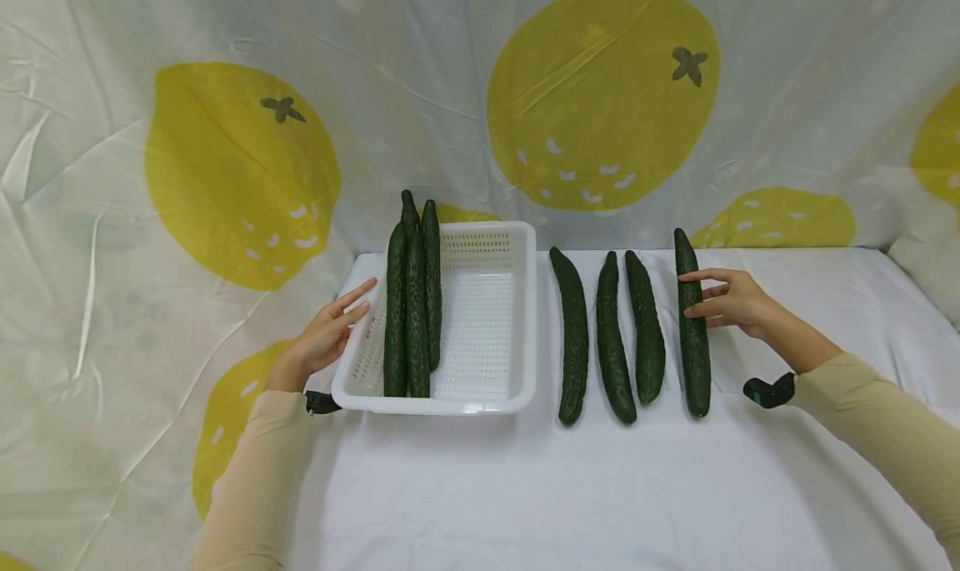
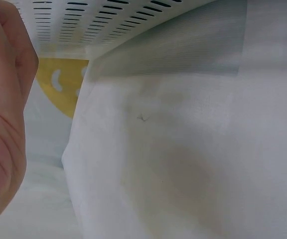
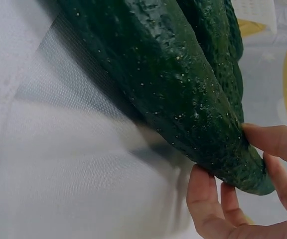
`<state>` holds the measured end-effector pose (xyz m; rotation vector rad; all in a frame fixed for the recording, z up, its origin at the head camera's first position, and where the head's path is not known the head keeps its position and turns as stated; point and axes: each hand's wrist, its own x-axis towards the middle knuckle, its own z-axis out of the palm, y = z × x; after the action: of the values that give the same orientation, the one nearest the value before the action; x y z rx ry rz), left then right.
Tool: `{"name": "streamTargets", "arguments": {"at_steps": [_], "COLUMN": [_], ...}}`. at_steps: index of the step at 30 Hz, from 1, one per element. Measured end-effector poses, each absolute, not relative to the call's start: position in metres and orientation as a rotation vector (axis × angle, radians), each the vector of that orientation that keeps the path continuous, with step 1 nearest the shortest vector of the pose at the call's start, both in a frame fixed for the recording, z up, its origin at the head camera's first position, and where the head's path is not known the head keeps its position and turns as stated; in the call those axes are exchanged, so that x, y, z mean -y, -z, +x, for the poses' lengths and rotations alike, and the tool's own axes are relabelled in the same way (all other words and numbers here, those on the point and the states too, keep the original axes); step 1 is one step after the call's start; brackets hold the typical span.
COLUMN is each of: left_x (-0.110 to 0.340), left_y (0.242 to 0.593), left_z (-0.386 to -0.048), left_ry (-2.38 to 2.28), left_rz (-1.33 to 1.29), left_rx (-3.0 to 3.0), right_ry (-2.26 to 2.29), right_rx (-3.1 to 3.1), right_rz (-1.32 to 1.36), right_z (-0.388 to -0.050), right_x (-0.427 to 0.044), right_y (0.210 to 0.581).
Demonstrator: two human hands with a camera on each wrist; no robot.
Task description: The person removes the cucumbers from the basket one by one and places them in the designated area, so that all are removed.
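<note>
The right hand (image 1: 731,302) pinches the rightmost cucumber (image 1: 693,346) by its upper half, thumb on one side and fingers on the other; the right wrist view shows the fingertips on the cucumber (image 3: 173,99) near its far end. At the left side of a white perforated basket (image 1: 525,321), the left hand (image 1: 322,338) has its fingers extended along the outer wall. Several cucumbers (image 1: 416,321) lie lengthwise in the basket's left part, their tops over the back rim. In the left wrist view, part of the left hand (image 2: 4,109) shows beneath the basket's slotted wall (image 2: 98,20).
Between the basket and the right hand, three more cucumbers (image 1: 573,338) lie roughly parallel on the white cloth (image 1: 600,488). Behind them hangs a pale curtain (image 1: 420,96) with yellow lemon prints, which also runs down the left side.
</note>
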<state>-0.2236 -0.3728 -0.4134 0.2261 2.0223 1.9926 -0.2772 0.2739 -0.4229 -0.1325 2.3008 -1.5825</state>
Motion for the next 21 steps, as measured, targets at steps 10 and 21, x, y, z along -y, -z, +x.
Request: {"name": "streamTargets", "arguments": {"at_steps": [10, 21], "left_x": [0.3718, 0.3723], "left_y": [0.4123, 0.4123], "left_z": [-0.2219, -0.2228], "left_ry": [-2.017, -1.987], "left_rz": [0.229, 0.225], "left_rx": [-1.985, -2.046], "right_ry": [1.571, 1.563], "right_rx": [-2.293, -2.282], "right_rz": [-0.115, -0.106], "right_z": [-0.2763, -0.2782], "right_x": [-0.2698, -0.2693], "right_y": [0.4256, 0.4306]}}
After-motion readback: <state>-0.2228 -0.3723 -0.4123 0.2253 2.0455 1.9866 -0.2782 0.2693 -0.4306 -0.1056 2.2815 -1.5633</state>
